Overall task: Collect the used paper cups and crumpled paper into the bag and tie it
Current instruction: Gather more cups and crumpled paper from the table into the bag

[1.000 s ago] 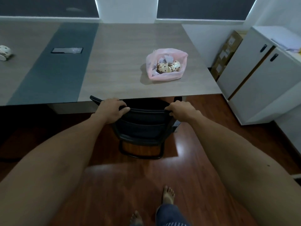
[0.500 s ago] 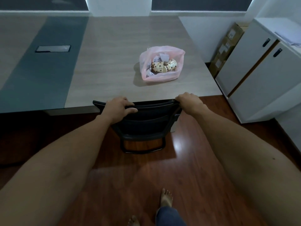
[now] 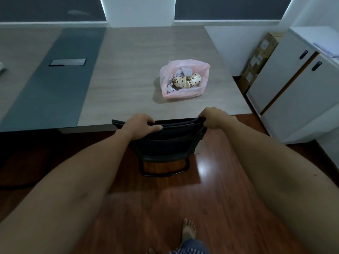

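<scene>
A pink plastic bag (image 3: 202, 70) lies open on the wooden table (image 3: 132, 85), right of centre. Inside it I see spotted paper cups (image 3: 186, 81) and crumpled white paper (image 3: 185, 71). Both my hands are well short of the bag, at the table's near edge. My left hand (image 3: 139, 126) grips the top of a black chair back (image 3: 174, 132), fingers curled over it. My right hand (image 3: 215, 118) grips the chair back's right corner. At the far left table edge, part of another pale object (image 3: 2, 67) shows, too cut off to identify.
The chair is tucked under the table's near edge. A dark grey strip with a cable hatch (image 3: 67, 62) runs across the table. White cabinets (image 3: 300, 92) and cardboard boxes (image 3: 256, 61) stand at the right. My bare foot (image 3: 188, 230) is on the wooden floor.
The chair has slid further in under the table, both hands still gripping its back. I have come closer to the table, and the view has shifted slightly.
</scene>
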